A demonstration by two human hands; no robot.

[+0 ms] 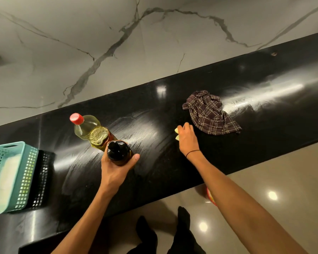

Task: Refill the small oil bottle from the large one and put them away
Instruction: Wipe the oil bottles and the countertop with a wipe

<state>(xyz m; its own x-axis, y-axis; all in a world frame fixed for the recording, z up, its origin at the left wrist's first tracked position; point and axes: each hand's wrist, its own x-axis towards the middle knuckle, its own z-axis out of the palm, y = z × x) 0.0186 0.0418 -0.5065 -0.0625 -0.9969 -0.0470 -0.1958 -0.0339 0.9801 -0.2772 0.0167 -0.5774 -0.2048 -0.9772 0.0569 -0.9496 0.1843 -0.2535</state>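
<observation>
Black polished surface (255,92): your left grip (116,169) wraps the small dark bottle (118,153) near the front edge, touching the capped large bottle (92,132); your right grip (186,137) pinches something pale. Smears risk slips, tipping.

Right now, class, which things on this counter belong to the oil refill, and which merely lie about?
Job: small dark bottle, gripped by the left hand; large bottle with red cap; yellow item under the right hand, perhaps.
Lying about: checked cloth; teal basket.
</observation>
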